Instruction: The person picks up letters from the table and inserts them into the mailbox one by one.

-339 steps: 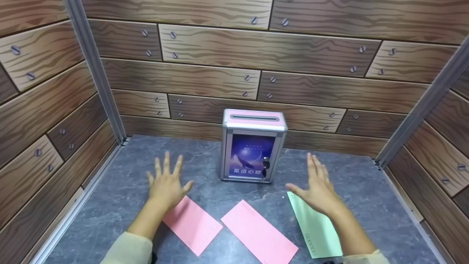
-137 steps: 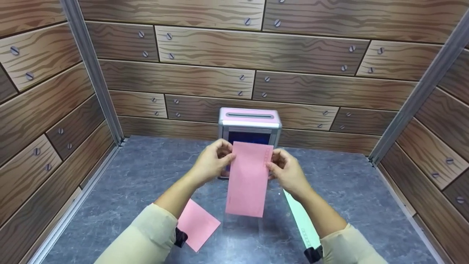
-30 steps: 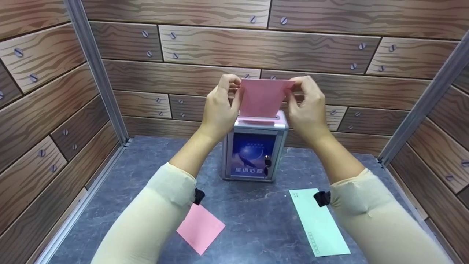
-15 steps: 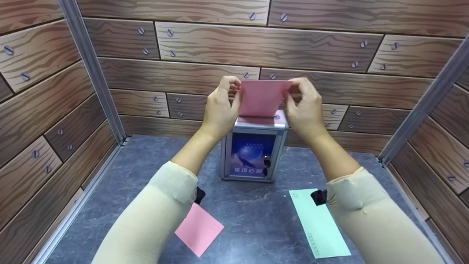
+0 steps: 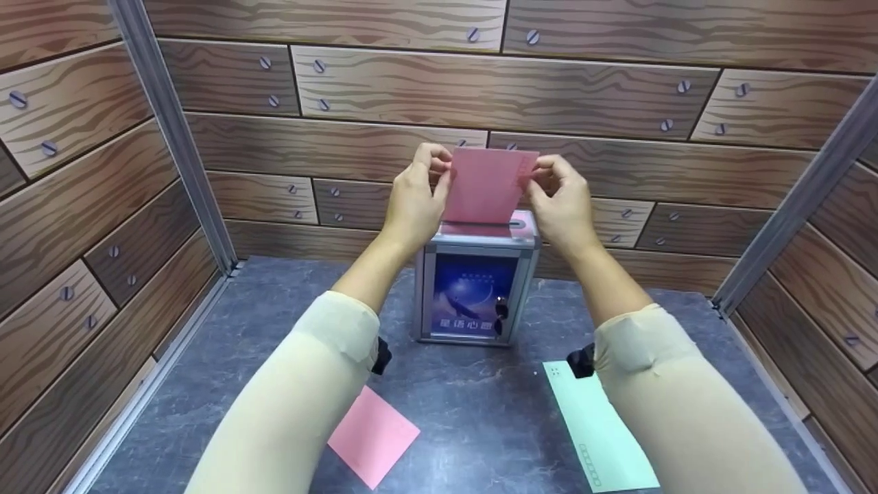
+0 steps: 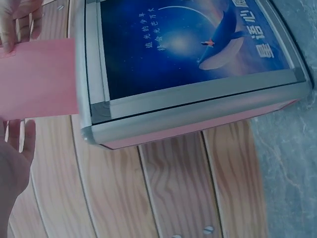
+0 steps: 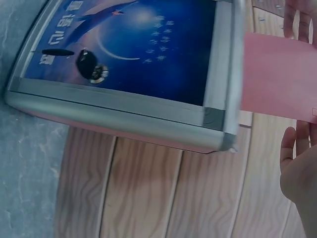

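- The left hand (image 5: 413,199) pinches the top left corner of a pink envelope (image 5: 485,185), fingers curled round its edge.
- The right hand (image 5: 562,202) pinches the top right corner in the same way, thumb and fingertips closed on the paper.
- The envelope stands upright between the hands, tilted a little, its lower edge at the slot in the top of the box (image 5: 473,288); how far it is in cannot be told.
- In the left wrist view the envelope (image 6: 37,79) meets the box's top edge (image 6: 89,74).
- The box is a squarish upright case with a silver metal frame, a pink top and a glossy blue poster front; a small dark lock (image 7: 88,62) sits low on the front.
- It stands on a grey stone-look tabletop (image 5: 288,302), near the back wall, with open room on both sides.
- In front lie a flat pink sheet (image 5: 374,436) to the left and a green envelope (image 5: 597,432) to the right, well apart, both partly under the sleeves.
- Wood-grain panels (image 5: 480,89) wall in three sides.
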`<state>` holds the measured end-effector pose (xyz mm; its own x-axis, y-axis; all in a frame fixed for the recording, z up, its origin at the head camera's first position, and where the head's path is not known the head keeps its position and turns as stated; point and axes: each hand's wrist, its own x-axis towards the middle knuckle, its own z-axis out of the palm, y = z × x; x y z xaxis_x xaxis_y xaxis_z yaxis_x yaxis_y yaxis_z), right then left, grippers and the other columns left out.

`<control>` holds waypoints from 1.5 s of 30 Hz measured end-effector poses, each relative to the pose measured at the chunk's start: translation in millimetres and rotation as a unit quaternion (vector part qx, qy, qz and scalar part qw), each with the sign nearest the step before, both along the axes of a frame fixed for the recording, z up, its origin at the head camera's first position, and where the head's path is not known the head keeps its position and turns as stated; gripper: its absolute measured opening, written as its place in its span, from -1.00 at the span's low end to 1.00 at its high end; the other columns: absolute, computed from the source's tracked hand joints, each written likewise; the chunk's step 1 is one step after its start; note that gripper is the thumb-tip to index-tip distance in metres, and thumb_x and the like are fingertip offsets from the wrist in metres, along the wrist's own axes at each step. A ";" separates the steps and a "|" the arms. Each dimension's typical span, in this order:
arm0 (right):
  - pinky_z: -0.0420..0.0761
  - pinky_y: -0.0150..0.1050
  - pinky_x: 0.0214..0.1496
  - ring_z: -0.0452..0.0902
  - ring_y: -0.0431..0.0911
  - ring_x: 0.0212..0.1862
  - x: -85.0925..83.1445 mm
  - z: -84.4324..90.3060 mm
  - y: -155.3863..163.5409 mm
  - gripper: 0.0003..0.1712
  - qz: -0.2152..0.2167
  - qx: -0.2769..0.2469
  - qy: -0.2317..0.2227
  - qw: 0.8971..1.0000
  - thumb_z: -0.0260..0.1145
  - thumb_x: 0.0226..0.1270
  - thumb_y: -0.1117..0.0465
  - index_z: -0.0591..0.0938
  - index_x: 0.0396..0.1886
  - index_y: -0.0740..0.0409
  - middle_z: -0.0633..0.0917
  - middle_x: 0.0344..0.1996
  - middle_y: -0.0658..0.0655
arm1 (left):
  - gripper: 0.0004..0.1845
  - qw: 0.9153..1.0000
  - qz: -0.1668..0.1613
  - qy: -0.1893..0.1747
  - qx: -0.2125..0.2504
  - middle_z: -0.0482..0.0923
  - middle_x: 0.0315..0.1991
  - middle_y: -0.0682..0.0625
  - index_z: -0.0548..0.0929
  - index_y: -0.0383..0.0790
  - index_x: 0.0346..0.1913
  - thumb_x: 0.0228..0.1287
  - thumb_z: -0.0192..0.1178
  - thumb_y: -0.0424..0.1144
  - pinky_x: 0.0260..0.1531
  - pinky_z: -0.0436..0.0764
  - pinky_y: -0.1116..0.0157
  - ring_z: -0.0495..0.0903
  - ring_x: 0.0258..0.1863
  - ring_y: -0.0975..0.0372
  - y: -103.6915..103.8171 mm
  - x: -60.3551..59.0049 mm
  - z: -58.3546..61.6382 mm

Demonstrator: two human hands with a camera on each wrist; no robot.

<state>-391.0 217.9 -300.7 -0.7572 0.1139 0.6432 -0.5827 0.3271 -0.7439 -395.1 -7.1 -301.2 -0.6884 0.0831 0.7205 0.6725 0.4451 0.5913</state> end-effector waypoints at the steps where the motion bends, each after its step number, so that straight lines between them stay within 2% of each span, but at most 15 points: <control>1: 0.63 -0.49 -0.22 0.61 -0.35 -0.35 -3.1 -4.4 0.5 -0.85 0.004 -0.005 -0.006 1.000 0.36 0.42 0.50 0.65 -0.06 0.42 0.70 -0.39 -0.24 | -0.84 1.000 0.001 -0.005 -0.003 0.80 0.00 -0.17 0.55 -0.24 0.13 0.63 0.18 -0.34 0.10 0.75 0.13 0.81 0.01 0.04 -0.1 -1.7 -3.4; 8: 0.65 -0.49 -0.20 0.61 -0.33 -0.37 -12.4 -33.2 -1.2 -0.89 0.025 -0.028 -0.043 0.998 0.35 0.43 0.51 0.64 -0.10 0.38 0.72 -0.42 -0.17 | -0.77 0.999 0.014 -0.048 -0.018 0.82 -0.04 -0.10 0.50 -0.19 0.20 0.62 0.20 -0.33 0.08 0.72 0.07 0.78 -0.05 0.06 -1.3 -11.2 -31.8; 14: 0.60 -0.51 -0.25 0.59 -0.39 -0.38 -15.9 -42.5 -6.4 -0.88 0.016 -0.025 -0.039 0.999 0.34 0.44 0.50 0.65 -0.08 0.44 0.73 -0.41 -0.11 | -0.71 0.998 0.028 -0.046 -0.028 0.82 -0.05 -0.06 0.42 -0.11 0.26 0.62 0.19 -0.30 0.04 0.70 0.05 0.75 -0.10 0.07 -2.6 -18.6 -45.4; 22: 0.55 -0.50 -0.30 0.51 -0.37 -0.40 -17.4 -44.1 -11.3 -0.89 -0.001 -0.008 -0.043 0.999 0.30 0.51 0.45 0.65 -0.04 0.39 0.65 -0.44 -0.06 | -0.68 0.998 0.035 -0.026 -0.035 0.83 -0.04 -0.09 0.40 -0.09 0.28 0.62 0.19 -0.31 0.06 0.73 0.03 0.79 -0.05 0.02 -3.6 -23.0 -52.8; 27: 0.52 -0.47 -0.25 0.50 -0.30 -0.35 -18.3 -46.1 -11.5 -0.90 -0.028 0.023 -0.053 0.998 0.28 0.52 0.45 0.62 -0.04 0.35 0.63 -0.40 -0.01 | -0.66 0.997 0.053 -0.013 -0.056 0.83 -0.03 -0.11 0.39 -0.10 0.30 0.61 0.18 -0.30 0.22 0.60 -0.07 0.74 0.07 -0.03 0.7 -21.3 -56.3; 33: 0.49 -0.48 -0.17 0.49 -0.26 -0.25 -19.2 -46.8 -11.8 -0.93 -0.043 0.051 -0.064 0.996 0.29 0.53 0.41 0.63 -0.08 0.33 0.66 -0.28 0.07 | -0.66 0.994 0.068 -0.033 -0.079 0.82 0.00 -0.07 0.39 -0.09 0.32 0.63 0.16 -0.25 0.29 0.48 -0.10 0.71 0.13 -0.01 4.0 -20.6 -61.1; 39: 0.52 -0.48 -0.21 0.52 -0.28 -0.28 -19.3 -47.6 -10.6 -0.89 -0.024 0.032 -0.051 0.998 0.30 0.51 0.45 0.63 -0.04 0.34 0.67 -0.30 0.04 | -0.69 0.994 0.062 -0.047 -0.076 0.83 0.02 -0.06 0.39 -0.05 0.31 0.65 0.14 -0.21 0.32 0.43 -0.09 0.66 0.18 -0.02 3.2 -21.9 -63.8; 42: 0.50 -0.47 -0.24 0.50 -0.30 -0.32 -19.6 -50.3 -8.2 -0.86 -0.019 0.031 -0.039 0.999 0.29 0.49 0.49 0.60 -0.02 0.36 0.63 -0.36 0.01 | -0.65 0.994 0.072 -0.027 -0.084 0.83 -0.02 -0.06 0.36 -0.01 0.33 0.64 0.16 -0.21 0.31 0.43 -0.07 0.66 0.16 -0.02 2.1 -23.7 -67.0; 45: 0.49 -0.47 -0.25 0.49 -0.30 -0.34 -20.0 -54.0 -6.2 -0.85 -0.014 0.035 -0.032 0.999 0.28 0.48 0.53 0.59 -0.02 0.38 0.63 -0.39 0.05 | -0.63 0.992 0.081 0.009 -0.096 0.83 -0.06 -0.07 0.35 0.04 0.33 0.62 0.18 -0.23 0.29 0.46 -0.07 0.68 0.10 -0.03 0.8 -24.8 -71.4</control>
